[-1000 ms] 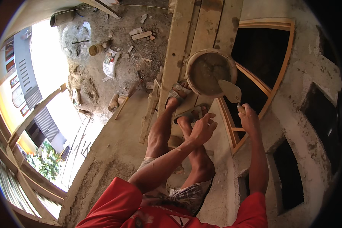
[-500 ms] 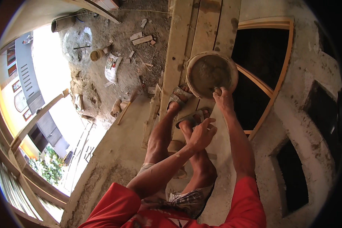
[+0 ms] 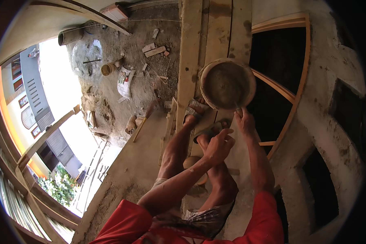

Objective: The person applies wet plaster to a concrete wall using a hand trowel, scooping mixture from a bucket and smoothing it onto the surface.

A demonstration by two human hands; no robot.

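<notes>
A round bucket [image 3: 227,60] of wet grey mortar [image 3: 224,83] stands on the wooden planks in front of me. At its near right rim, my right hand [image 3: 245,120] is closed around a tool with a thin grey shank [image 3: 237,105]. The shank points into the bucket; the tool's far end cannot be made out against the mortar. My left hand [image 3: 219,147] hangs in the air above my legs, nearer to me than the bucket. Its fingers are loosely bent and apart, with nothing in them.
My sandalled feet [image 3: 196,110] rest by the planks [image 3: 191,44], close to the bucket. On the right is a wooden frame [image 3: 308,53] with dark openings. Below left, the rough ground holds a white sack [image 3: 125,83], a small bucket [image 3: 107,69], broken pieces [image 3: 155,52] and a long-handled brush [image 3: 139,128].
My right hand has drawn back toward me, from inside the bucket's rim to its near edge, and the tool's shank now shows. My left hand stays about where it was. The view has shifted slightly.
</notes>
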